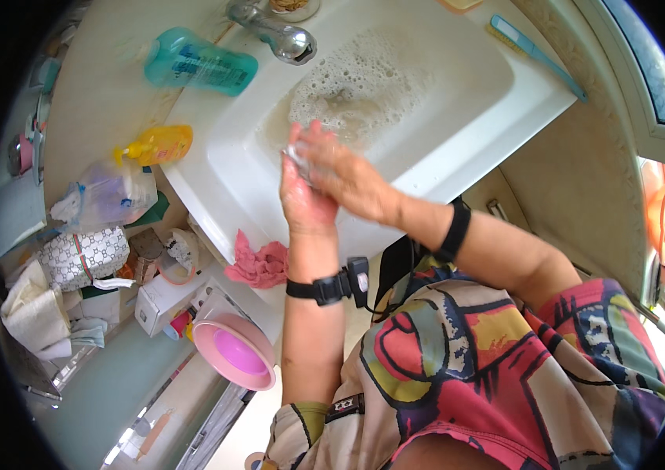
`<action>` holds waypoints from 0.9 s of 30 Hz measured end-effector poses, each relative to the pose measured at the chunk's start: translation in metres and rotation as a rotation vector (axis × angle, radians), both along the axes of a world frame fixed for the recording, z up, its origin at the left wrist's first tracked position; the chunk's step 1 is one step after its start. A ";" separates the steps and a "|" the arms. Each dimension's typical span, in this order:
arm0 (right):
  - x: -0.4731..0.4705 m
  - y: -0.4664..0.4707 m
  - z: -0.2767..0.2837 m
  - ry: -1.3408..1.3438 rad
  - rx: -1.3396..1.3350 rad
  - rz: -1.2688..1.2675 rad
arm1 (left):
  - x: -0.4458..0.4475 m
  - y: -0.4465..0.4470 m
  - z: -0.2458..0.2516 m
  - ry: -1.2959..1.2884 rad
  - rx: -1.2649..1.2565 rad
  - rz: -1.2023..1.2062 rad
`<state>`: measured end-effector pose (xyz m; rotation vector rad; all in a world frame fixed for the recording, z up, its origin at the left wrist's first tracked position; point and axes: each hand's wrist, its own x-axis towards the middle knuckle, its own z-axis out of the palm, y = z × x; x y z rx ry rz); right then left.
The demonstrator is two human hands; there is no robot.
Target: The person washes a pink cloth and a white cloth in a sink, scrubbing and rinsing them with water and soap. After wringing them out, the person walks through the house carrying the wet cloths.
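Observation:
Over the near left part of a white sink [456,126], my two hands are pressed together. My left hand [303,200] lies below with its palm turned up, and my right hand [353,173] rests across it. Between them shows a small whitish wet item [298,161]; blur and fingers hide most of it, so cloth or soap cannot be told. Cloudy water with foam [356,82] lies in the basin just beyond my fingertips. Above the foam's left edge reaches a chrome faucet [294,44]. A crumpled pink cloth [259,261] hangs on the sink's near left rim, beside my left forearm.
Left of the sink are a teal bottle [200,61], a yellow pump bottle [162,145] and a patterned pouch [86,255]. A blue-handled brush [538,56] lies on the right rim. Pink basins [235,352] sit lower left. A window frame [644,76] borders the right.

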<state>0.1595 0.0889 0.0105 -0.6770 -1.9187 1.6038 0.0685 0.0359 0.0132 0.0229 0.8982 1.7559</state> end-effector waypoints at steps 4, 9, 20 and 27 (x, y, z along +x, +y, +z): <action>-0.002 0.003 0.012 0.031 0.062 -0.086 | -0.001 0.009 0.010 -0.085 0.019 -0.055; -0.008 0.016 0.003 0.091 0.004 -0.247 | 0.013 0.008 0.010 -0.218 0.092 -0.075; -0.005 0.038 -0.010 -0.260 -0.125 -0.125 | 0.003 -0.004 0.005 -0.103 0.101 -0.121; 0.033 0.075 -0.021 0.033 -0.947 -0.346 | -0.045 -0.035 0.002 0.090 0.011 0.009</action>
